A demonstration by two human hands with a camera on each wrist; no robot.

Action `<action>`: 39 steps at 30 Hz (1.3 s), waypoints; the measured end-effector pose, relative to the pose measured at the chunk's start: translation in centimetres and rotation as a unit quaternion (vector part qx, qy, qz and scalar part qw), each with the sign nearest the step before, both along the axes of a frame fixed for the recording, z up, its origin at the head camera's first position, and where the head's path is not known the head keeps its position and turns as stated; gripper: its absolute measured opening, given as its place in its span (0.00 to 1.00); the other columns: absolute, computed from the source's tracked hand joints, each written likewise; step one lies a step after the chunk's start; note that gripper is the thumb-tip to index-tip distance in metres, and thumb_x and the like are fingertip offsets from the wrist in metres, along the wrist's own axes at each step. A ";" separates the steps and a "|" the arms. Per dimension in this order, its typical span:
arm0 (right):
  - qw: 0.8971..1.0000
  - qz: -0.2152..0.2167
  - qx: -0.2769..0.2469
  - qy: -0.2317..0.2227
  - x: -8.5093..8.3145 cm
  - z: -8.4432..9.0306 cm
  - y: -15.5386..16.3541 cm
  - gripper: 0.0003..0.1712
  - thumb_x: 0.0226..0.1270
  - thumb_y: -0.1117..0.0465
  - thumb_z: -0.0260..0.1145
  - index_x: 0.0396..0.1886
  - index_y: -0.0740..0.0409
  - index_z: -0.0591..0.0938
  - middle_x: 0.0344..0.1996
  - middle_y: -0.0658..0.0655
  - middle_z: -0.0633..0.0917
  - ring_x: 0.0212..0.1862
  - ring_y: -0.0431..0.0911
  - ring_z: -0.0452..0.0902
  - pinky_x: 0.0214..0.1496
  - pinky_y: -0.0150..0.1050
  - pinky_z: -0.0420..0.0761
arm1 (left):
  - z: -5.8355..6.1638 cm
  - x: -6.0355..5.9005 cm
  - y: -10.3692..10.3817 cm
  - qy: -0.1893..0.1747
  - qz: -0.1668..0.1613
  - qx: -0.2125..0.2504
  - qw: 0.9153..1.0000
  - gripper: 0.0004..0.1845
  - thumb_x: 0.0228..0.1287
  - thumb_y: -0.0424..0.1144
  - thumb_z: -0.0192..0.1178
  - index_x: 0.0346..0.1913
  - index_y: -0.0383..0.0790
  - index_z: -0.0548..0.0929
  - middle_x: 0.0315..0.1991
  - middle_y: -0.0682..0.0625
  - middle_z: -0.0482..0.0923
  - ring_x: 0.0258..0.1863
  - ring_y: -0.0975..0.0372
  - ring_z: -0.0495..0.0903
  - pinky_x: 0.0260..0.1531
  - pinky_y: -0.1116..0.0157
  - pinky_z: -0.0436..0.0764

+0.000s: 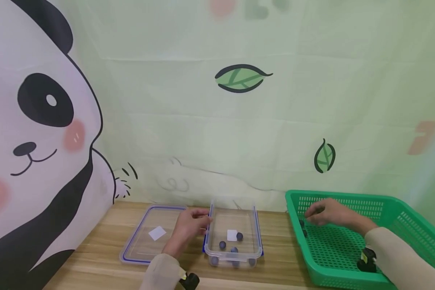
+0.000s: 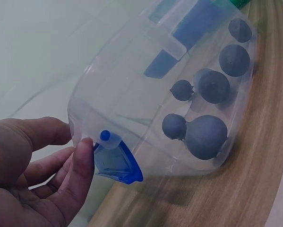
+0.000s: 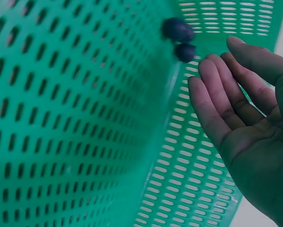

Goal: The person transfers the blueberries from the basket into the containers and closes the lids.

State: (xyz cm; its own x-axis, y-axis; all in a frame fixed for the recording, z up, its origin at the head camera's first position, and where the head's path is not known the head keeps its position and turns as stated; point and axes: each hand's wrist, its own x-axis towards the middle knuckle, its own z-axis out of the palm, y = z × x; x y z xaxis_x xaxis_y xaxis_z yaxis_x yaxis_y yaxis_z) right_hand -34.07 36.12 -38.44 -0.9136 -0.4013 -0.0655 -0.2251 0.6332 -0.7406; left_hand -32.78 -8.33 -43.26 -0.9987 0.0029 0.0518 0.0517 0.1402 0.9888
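A clear plastic container (image 1: 255, 229) with blue clips stands on the wooden table and holds several blueberries (image 1: 222, 244). My left hand (image 1: 188, 227) touches its left wall with thumb and fingertips. In the left wrist view the thumb of this hand (image 2: 70, 142) rests by the blue clip (image 2: 115, 161) of the container (image 2: 122, 94), with the berries (image 2: 206, 136) inside. My right hand (image 1: 320, 213) hovers inside the green basket (image 1: 348, 257), fingers relaxed and holding nothing. Two blueberries (image 1: 302, 222) lie just left of it. In the right wrist view the hand (image 3: 217, 80) is near these berries (image 3: 178, 29).
The container's clear lid (image 1: 141, 241) with a blue rim lies flat on the table, left of the container. The basket's perforated wall (image 3: 61, 118) rises close to my right hand. A panda and leaf backdrop hangs right behind the table.
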 end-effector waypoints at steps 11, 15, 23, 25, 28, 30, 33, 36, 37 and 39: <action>0.997 -0.001 0.068 -0.039 -0.2 -1.0 -0.8 0.10 0.69 0.66 0.73 0.47 0.67 0.88 0.41 0.56 0.88 0.44 0.51 0.85 0.45 0.50 0.90 | 0.1 0.1 0.0 -0.002 0.000 -0.002 1.000 0.18 0.66 0.27 0.69 0.57 0.23 0.85 0.42 0.41 0.86 0.33 0.59 0.84 0.33 0.64 0.90; 0.997 0.008 0.065 -0.040 -0.2 -1.3 -1.0 0.09 0.68 0.66 0.74 0.45 0.66 0.89 0.39 0.55 0.88 0.43 0.51 0.86 0.44 0.50 0.90 | 0.1 0.1 0.0 -0.001 0.001 -0.001 1.000 0.18 0.66 0.27 0.70 0.56 0.23 0.85 0.42 0.41 0.86 0.33 0.60 0.84 0.33 0.63 0.91; 0.997 0.026 0.058 -0.031 -0.3 -1.6 -1.2 0.06 0.69 0.67 0.73 0.42 0.66 0.89 0.36 0.55 0.88 0.41 0.51 0.85 0.42 0.49 0.91 | 0.0 0.0 -0.1 -0.001 0.000 -0.004 1.000 0.17 0.65 0.27 0.69 0.56 0.23 0.85 0.41 0.42 0.87 0.32 0.60 0.84 0.33 0.63 0.91; 0.997 0.028 0.059 -0.029 -0.4 -1.7 -1.2 0.05 0.69 0.67 0.72 0.42 0.65 0.89 0.36 0.55 0.88 0.40 0.51 0.85 0.42 0.49 0.90 | 0.0 0.0 -0.1 0.000 -0.001 -0.002 1.000 0.17 0.65 0.26 0.69 0.55 0.23 0.85 0.41 0.42 0.87 0.32 0.60 0.84 0.32 0.63 0.91; 0.997 0.027 0.059 -0.031 -0.6 -1.7 -1.2 0.04 0.69 0.69 0.71 0.40 0.65 0.89 0.36 0.55 0.88 0.40 0.51 0.85 0.42 0.49 0.90 | 0.0 0.0 0.0 0.001 -0.004 0.001 1.000 0.17 0.65 0.26 0.69 0.55 0.22 0.85 0.41 0.42 0.86 0.32 0.60 0.84 0.32 0.63 0.91; 0.997 0.025 0.059 -0.030 -0.6 -1.7 -1.1 0.05 0.69 0.69 0.70 0.41 0.65 0.89 0.37 0.55 0.88 0.41 0.51 0.85 0.43 0.49 0.90 | 0.1 0.1 0.0 0.000 -0.004 0.002 1.000 0.17 0.65 0.26 0.69 0.55 0.22 0.85 0.41 0.41 0.86 0.32 0.59 0.84 0.32 0.63 0.91; 0.998 0.020 0.055 -0.018 -0.7 -1.3 -0.9 0.07 0.70 0.68 0.70 0.44 0.66 0.89 0.39 0.56 0.88 0.42 0.51 0.85 0.43 0.49 0.91 | 0.2 0.1 0.0 0.000 -0.003 0.001 1.000 0.17 0.65 0.27 0.69 0.56 0.23 0.85 0.41 0.41 0.85 0.32 0.59 0.84 0.33 0.62 0.91; 0.999 0.013 0.043 0.001 -0.7 -0.7 -0.7 0.09 0.71 0.66 0.69 0.46 0.68 0.88 0.41 0.57 0.88 0.43 0.52 0.85 0.43 0.51 0.91 | 0.1 0.1 -0.1 0.003 -0.004 0.000 1.000 0.17 0.66 0.26 0.69 0.56 0.22 0.85 0.41 0.41 0.85 0.32 0.59 0.84 0.34 0.61 0.91; 0.999 0.009 0.038 0.007 -0.6 -0.4 -0.6 0.10 0.72 0.66 0.69 0.47 0.68 0.88 0.41 0.57 0.88 0.43 0.53 0.85 0.44 0.51 0.91 | 0.1 0.1 -0.1 0.004 -0.005 -0.001 1.000 0.17 0.66 0.27 0.69 0.56 0.22 0.85 0.41 0.42 0.85 0.32 0.59 0.84 0.34 0.61 0.91; 1.000 0.001 0.023 0.018 -0.5 0.3 -0.5 0.11 0.73 0.65 0.69 0.48 0.69 0.88 0.42 0.58 0.89 0.44 0.55 0.85 0.45 0.52 0.91 | 0.1 0.1 -0.2 0.006 -0.007 -0.002 1.000 0.17 0.66 0.26 0.69 0.56 0.22 0.84 0.41 0.42 0.85 0.32 0.59 0.83 0.34 0.61 0.91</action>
